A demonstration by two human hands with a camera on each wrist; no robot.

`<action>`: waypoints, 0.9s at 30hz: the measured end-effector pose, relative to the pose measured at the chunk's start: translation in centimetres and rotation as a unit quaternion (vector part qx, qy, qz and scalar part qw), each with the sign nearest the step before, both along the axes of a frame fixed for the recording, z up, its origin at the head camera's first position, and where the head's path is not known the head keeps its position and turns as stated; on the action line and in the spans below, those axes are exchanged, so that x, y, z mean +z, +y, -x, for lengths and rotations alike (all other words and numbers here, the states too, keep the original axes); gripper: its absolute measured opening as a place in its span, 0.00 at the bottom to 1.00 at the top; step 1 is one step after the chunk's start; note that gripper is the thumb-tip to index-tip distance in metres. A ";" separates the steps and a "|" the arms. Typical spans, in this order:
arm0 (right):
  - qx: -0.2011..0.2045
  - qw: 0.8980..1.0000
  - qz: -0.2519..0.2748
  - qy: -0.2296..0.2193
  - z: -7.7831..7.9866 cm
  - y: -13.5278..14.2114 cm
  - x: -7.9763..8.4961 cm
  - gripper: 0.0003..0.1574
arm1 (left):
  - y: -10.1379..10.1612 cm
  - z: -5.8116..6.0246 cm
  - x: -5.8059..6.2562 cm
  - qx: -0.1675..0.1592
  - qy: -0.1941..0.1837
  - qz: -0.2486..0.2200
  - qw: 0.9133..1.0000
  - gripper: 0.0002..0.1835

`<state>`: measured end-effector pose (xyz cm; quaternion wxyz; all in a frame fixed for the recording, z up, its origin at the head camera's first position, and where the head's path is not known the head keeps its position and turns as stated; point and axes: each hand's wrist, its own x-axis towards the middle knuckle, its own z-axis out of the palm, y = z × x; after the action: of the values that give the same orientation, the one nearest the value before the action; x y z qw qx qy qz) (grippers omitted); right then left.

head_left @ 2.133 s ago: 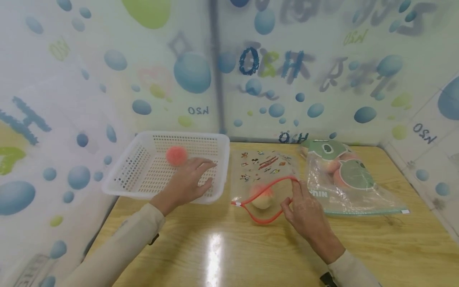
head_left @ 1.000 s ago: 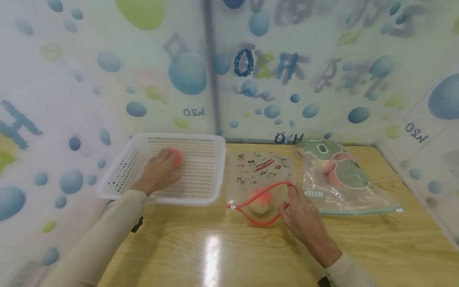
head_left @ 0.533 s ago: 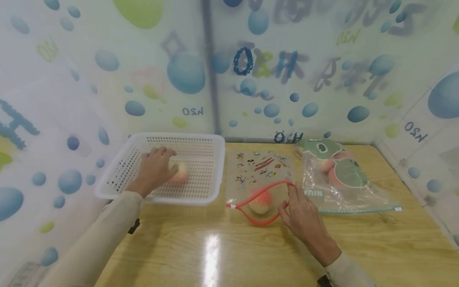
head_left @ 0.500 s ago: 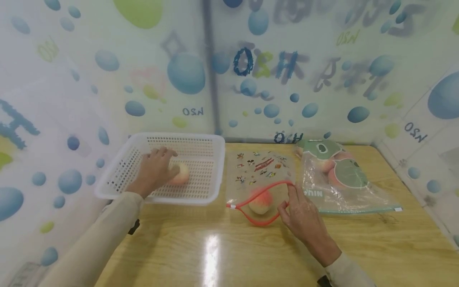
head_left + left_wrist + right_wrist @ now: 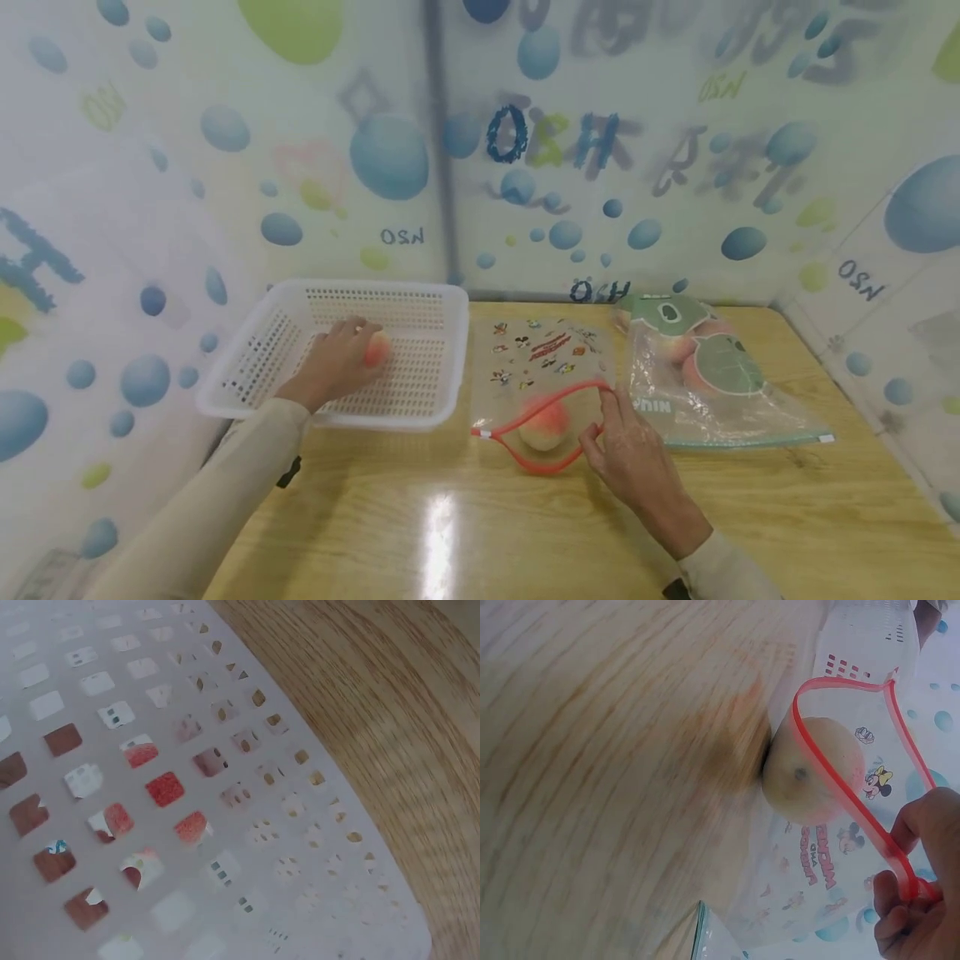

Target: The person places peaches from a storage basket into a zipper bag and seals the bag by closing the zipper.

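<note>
In the head view my left hand is inside the white plastic basket, fingers curled over the near-left side of a red and yellow peach. Through the basket holes, the left wrist view shows bits of the peach's red skin; most of the hand is hidden there. My right hand pinches the red-edged mouth of a clear zip bag with cartoon prints, keeping it parted. A second peach lies inside that bag, close to the opening.
To the right lies another clear zip bag with green prints, holding several peaches. All stand on a wooden table against a patterned wall covering. The basket's raised rim surrounds my left hand.
Reaching left in the basket, my left hand has rolled the peach about and now has its fingers over it. My right hand keeps its hold on the bag's edge.
</note>
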<state>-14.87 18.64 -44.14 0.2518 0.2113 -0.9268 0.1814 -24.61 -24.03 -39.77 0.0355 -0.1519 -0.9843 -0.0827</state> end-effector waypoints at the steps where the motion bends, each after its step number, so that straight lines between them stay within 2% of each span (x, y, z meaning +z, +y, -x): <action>1: 0.000 1.000 0.000 0.001 0.0 0.0 -0.1 0.29 | 0.0 0.1 -0.1 0.002 -0.001 0.008 1.000 0.31; 7: 0.001 1.000 -0.002 0.009 -0.1 0.2 -0.2 0.28 | -0.1 0.5 -0.6 0.013 -0.001 0.054 0.998 0.27; 14: -0.003 1.000 -0.008 0.003 -0.1 0.1 0.0 0.29 | -0.1 0.8 -0.7 0.015 -0.036 0.033 0.999 0.28; 18: -0.006 1.000 -0.012 -0.001 -0.2 0.1 0.0 0.30 | 0.1 0.8 -0.9 0.014 -0.039 0.045 0.998 0.28; 27: -0.004 1.000 -0.005 0.008 -0.3 0.0 0.0 0.29 | -0.2 0.7 -1.1 -0.003 -0.001 0.048 0.999 0.30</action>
<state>-14.58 18.68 -44.18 0.2587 0.2103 -0.9265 0.1743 -25.27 -24.23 -40.92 0.0272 -0.1565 -0.9867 -0.0353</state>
